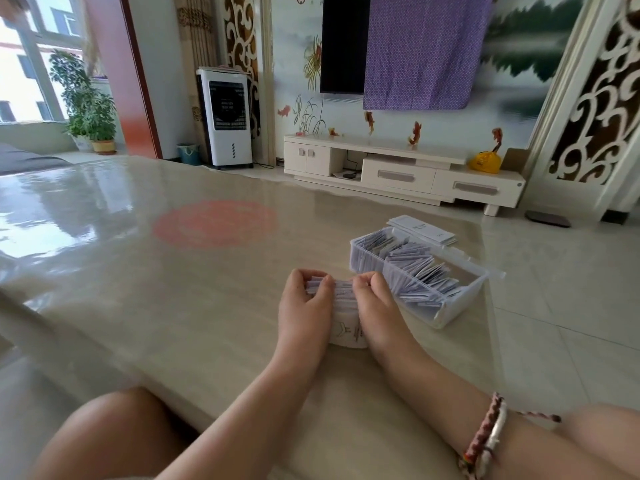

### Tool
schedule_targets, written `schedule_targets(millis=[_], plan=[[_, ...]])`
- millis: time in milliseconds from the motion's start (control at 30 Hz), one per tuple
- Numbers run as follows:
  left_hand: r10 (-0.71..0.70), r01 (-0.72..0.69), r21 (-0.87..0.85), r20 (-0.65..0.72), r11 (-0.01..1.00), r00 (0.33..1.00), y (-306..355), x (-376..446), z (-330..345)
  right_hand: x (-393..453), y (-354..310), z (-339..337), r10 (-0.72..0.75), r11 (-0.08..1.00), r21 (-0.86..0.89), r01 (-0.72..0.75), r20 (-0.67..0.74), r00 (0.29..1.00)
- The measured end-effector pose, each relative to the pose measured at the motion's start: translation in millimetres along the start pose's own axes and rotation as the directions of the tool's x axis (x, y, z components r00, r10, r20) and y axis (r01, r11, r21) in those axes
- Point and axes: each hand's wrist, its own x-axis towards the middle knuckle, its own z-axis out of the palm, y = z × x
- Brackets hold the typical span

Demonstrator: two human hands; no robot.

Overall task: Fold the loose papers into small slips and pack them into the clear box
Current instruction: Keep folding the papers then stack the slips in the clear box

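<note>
Both hands together at the near middle of the table, left hand and right hand side by side, fingers and thumbs curled and pinching the far edge of a white printed paper that lies between them. Mid-fold, by the look of it: upper edge bunched under the fingertips, lower part curving down to the tabletop near the wrists. Clear box just to the right of the right hand, already well filled with rows of folded slips standing on edge (some room seemingly left at the near end). Beyond the box, touching or nearly touching its far side, a flat stack of loose papers not yet folded. To do this step well: line up the edges before pressing, keep both thumbs level so the crease runs straight, then run a fingertip firmly along the fold. Best to match the width of the slips already packed, or the new one may jam or stand proud in its row.
</note>
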Motion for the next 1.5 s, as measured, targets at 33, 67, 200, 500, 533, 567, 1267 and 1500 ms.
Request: schedule_targets(millis=[33, 67, 200, 500, 533, 567, 1267, 1500], plan=[[-0.004, 0.004, 0.004, -0.004, 1.0, 1.0, -1, 0, 1, 1, 1, 0, -0.013, 1.0, -0.021, 0.012, -0.014, 1.0], [-0.008, 0.008, 0.011, -0.007, 1.0, 1.0, -1, 1, 2, 2, 2, 0, -0.026, 0.999, -0.038, 0.026, -0.017, 1.0], [0.016, -0.014, 0.067, -0.03, 0.998, 0.999, -4, 4, 5, 3, 1, -4, -0.003, 0.995, -0.101, 0.011, 0.075, 0.997], [0.068, -0.063, 0.174, -0.022, 0.983, 0.997, -6, 5, 6, 2, -14, -52, 0.031, 0.926, -0.339, 0.169, 0.513, 0.858], [0.078, -0.071, 0.188, -0.032, 0.98, 0.996, -6, 5, 6, 2, -11, -48, -0.004, 0.909, -0.367, 0.199, 0.469, 0.883], [0.088, -0.08, 0.192, -0.036, 0.978, 0.995, -6, 4, 8, 0, -11, -46, -0.031, 0.892, -0.393, 0.224, 0.439, 0.898], [0.284, -0.568, 0.297, 0.637, 0.768, 0.716, -9, 7, -43, 12, -11, -50, -0.136, 0.771, -0.488, 0.41, 0.502, 0.854], [0.253, -0.542, 0.318, 0.632, 0.778, 0.733, -7, 14, -33, 16, -9, -48, -0.007, 0.983, -0.166, 0.085, 0.425, 0.905]])
